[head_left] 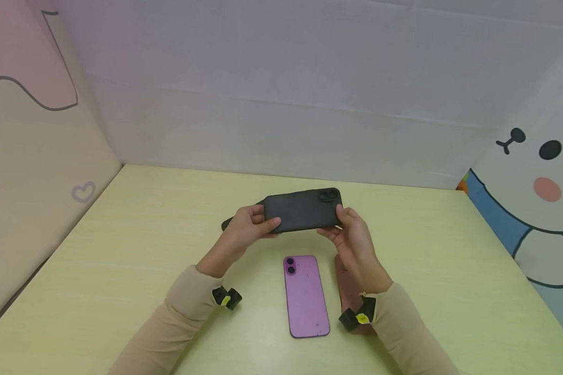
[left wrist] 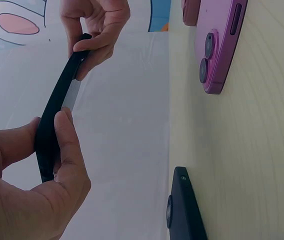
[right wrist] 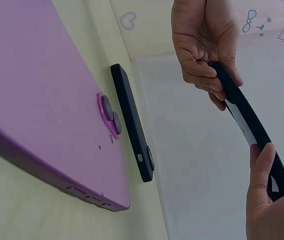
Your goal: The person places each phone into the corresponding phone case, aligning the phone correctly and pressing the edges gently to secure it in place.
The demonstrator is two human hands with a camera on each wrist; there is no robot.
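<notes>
A black phone case is held above the table, its back with the camera openings facing up in the head view. My left hand grips its left end, thumb on the back and fingers beneath. At the other end, my right hand pinches the near right corner. Both wrist views show the black phone case edge-on, with a pale surface on its inner side. Below the hands lies a purple phone, back up. A pink phone or case is partly hidden under my right wrist.
A second black phone or case lies on the table behind my left hand, mostly covered in the head view. The pale wooden table meets a white back wall and printed side panels.
</notes>
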